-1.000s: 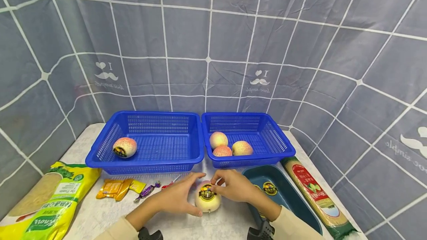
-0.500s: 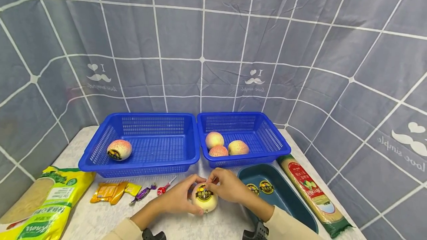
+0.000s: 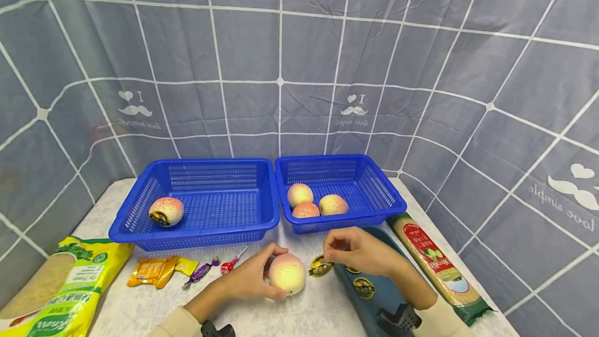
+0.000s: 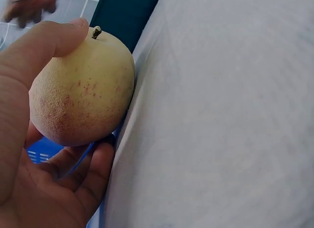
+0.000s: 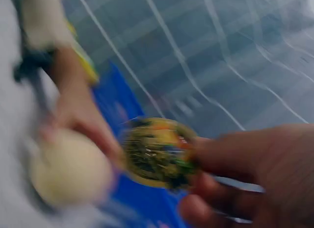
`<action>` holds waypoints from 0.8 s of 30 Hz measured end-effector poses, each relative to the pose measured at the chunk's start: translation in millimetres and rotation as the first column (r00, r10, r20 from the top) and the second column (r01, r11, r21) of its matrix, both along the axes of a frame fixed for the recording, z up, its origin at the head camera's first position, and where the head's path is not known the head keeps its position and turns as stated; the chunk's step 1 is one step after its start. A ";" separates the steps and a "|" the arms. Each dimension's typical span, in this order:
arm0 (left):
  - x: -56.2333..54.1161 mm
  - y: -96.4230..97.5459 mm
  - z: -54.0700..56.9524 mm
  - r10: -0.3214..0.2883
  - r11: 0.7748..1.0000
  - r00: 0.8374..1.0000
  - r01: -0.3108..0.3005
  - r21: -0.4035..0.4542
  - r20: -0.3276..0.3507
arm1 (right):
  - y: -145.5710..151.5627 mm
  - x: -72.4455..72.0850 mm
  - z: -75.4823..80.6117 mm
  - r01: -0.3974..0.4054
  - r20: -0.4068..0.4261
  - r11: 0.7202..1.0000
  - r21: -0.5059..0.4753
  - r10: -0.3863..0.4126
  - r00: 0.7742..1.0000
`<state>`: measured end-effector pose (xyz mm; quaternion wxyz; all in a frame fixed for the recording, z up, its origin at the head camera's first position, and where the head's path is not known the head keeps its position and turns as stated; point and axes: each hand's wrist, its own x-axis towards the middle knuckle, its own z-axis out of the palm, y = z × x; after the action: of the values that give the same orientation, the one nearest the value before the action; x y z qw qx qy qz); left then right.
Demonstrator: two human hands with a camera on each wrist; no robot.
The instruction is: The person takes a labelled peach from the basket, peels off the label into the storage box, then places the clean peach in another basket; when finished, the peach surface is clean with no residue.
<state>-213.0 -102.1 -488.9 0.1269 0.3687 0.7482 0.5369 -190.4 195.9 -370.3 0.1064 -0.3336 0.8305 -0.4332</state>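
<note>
My left hand (image 3: 252, 277) grips a pale yellow and pink peach (image 3: 287, 274) on the table. In the left wrist view, the thumb lies near the stem of the peach (image 4: 88, 90) and fingers curl beneath it. No label shows on its visible side. To its right, my right hand (image 3: 365, 251) pinches a round black-and-gold sticker (image 3: 320, 266) by its edge, clear of the peach. The right wrist view shows this sticker (image 5: 157, 154) blurred. Below the right forearm is a dark teal tray (image 3: 362, 316), partly hidden, with a similar sticker (image 3: 364, 287) in it.
A blue basket (image 3: 215, 235) at back left holds one labelled peach (image 3: 166, 211). The right blue basket (image 3: 323, 158) holds three peaches. Wrapped sweets (image 3: 152, 272), a lollipop (image 3: 228, 266) and a yellow bag (image 3: 70, 285) lie left. A long noodle packet (image 3: 435, 264) lies right.
The sticker has come off the peach and moved right in my right hand, toward the tray. My left hand still holds the peach in place. The head view has shifted slightly.
</note>
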 end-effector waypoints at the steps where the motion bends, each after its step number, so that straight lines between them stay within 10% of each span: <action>1: 0.1 -0.3 0.2 0.007 1.000 1.000 -0.007 -0.006 0.000 | 13.8 -2.2 1.4 -0.004 -0.003 1.000 0.019 0.004 1.000; 11: -0.9 -0.2 -3.0 0.023 0.999 1.000 -0.022 -0.025 0.015 | 103.7 -3.7 -35.5 0.177 -0.071 0.939 0.294 -0.163 0.984; 20: -0.8 -0.7 -3.0 0.030 0.999 1.000 -0.030 -0.027 0.007 | 84.7 6.6 -61.1 0.558 -0.478 0.610 0.563 -0.311 0.822; 24: 0.3 -0.3 -2.6 0.027 0.999 0.999 -0.027 -0.021 0.018 | 78.8 7.3 -66.2 0.619 -0.557 0.544 0.566 -0.301 0.774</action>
<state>-212.7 -102.4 -491.5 0.1302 0.3524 0.7573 0.5342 -183.0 274.7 -436.5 -0.0614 -0.1073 0.9923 -0.0044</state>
